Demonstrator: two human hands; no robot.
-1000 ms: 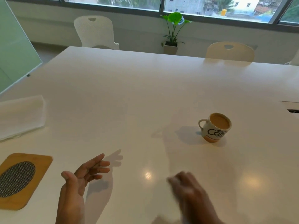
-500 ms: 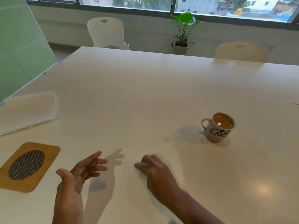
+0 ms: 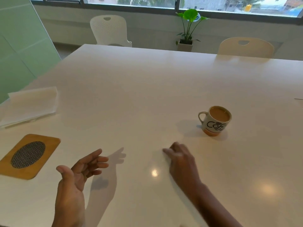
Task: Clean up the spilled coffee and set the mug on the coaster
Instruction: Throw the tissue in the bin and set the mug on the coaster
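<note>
A white mug [image 3: 214, 121] with black lettering and an orange base stands upright on the white table [image 3: 147, 89], right of centre, full of milky coffee. A wooden coaster [image 3: 29, 155] with a dark woven oval lies at the near left. Behind it rests a stack of white paper napkins [image 3: 31, 106]. My left hand [image 3: 78, 176] hovers palm up near the front, fingers apart, holding nothing. My right hand [image 3: 180, 158] reaches forward low over the table, fingers loosely curled and blurred, short of the mug. No spilled coffee shows on the table.
Two pale chairs [image 3: 109, 31] [image 3: 246, 47] stand at the far edge. A potted plant [image 3: 188, 30] sits by the window wall behind. A green glass panel [image 3: 19, 43] runs along the left. A slot [image 3: 298, 99] marks the table's right edge.
My right hand has come up from the bottom edge and moved forward over the table toward the mug. The view has shifted left. My left hand has held its pose.
</note>
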